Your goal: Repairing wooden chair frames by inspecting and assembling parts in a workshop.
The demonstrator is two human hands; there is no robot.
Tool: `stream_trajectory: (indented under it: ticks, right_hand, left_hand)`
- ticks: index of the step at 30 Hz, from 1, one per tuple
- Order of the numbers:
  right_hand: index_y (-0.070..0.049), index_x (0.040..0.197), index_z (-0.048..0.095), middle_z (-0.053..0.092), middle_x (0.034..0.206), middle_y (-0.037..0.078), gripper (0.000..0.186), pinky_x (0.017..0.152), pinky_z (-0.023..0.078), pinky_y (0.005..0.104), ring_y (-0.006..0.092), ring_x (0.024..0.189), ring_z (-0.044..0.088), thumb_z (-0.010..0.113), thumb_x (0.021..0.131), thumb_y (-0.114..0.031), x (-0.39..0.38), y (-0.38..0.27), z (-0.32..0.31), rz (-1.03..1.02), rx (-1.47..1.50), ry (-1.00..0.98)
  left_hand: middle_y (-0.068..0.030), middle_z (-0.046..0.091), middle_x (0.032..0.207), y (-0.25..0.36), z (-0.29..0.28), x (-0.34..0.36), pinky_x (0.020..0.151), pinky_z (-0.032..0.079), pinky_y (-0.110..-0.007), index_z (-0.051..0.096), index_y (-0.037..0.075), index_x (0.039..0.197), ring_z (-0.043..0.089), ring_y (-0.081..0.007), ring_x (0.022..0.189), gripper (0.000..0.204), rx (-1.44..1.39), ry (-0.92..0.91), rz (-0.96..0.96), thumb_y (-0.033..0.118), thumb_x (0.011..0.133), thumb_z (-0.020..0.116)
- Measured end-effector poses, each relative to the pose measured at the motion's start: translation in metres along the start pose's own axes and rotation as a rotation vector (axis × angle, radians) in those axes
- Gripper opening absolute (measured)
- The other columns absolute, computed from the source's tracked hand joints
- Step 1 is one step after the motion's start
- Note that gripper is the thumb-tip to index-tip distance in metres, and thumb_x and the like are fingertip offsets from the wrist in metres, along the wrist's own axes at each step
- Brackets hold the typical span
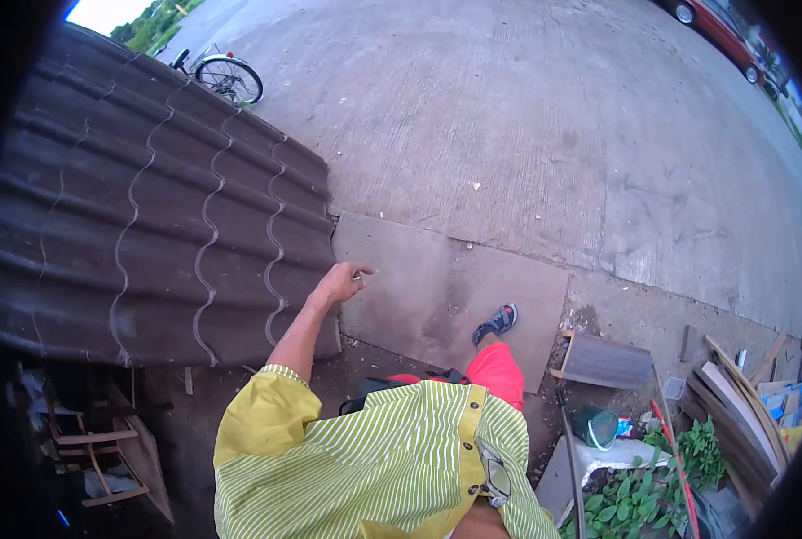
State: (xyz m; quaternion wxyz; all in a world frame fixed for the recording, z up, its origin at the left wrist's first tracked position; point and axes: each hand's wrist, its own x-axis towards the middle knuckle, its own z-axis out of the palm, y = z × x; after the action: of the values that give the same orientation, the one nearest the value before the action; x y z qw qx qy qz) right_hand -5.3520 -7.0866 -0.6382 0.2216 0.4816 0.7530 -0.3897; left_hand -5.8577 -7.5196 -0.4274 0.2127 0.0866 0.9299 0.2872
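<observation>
My left hand [340, 284] is stretched out in front of me, beside the right-hand edge of a brown corrugated roofing sheet [176, 207]. Its fingers are loosely bent and a little apart, with no object gripped in them. A small shiny spot shows at one finger, too small to tell for certain. Below the hand lies a flat grey-brown board [401, 269] on the ground. My right hand is out of view. One foot in a dark sandal [496, 322] rests on the board.
A bicycle [229, 79] stands behind the sheet, and a red car [720, 34] is far right. At right are a wooden drawer-like box [606, 361], a green bucket [597, 426], leafy plants [630, 503] and stacked planks [733, 418]. A wooden chair frame [100, 440] lies lower left.
</observation>
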Motion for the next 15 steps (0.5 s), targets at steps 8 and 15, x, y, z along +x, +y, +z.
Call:
stream_trajectory:
  ticks: [8, 15]
  right_hand:
    - [-0.001, 0.083, 0.055, 0.053, 0.083, 0.017, 0.029, 0.067, 0.039, 0.0328, 0.0262, 0.077, 0.052, 0.058, 0.057, -0.013, 0.194, -0.273, -0.142, -0.076, 0.125, 0.181]
    - [-0.002, 0.085, 0.05, 0.045, 0.092, 0.015, 0.027, 0.071, 0.037, 0.0368, 0.0305, 0.085, 0.044, 0.052, 0.061, -0.013, 0.31, -0.48, -0.32, -0.312, -0.126, 0.568]
  left_hand:
    - [-0.0102, 0.058, 0.081, 0.017, 0.088, 0.08, 0.067, 0.043, -0.028, 0.059, 0.01, 0.085, 0.056, -0.0202, 0.075, 0.026, 0.066, -0.548, -0.342, 0.013, 0.06, 0.054]
    - [-0.0091, 0.058, 0.074, 0.081, 0.101, 0.251, 0.06, 0.043, -0.027, 0.06, 0.008, 0.079, 0.055, -0.0154, 0.067, 0.022, 0.111, -0.705, -0.346, 0.011, 0.057, 0.058]
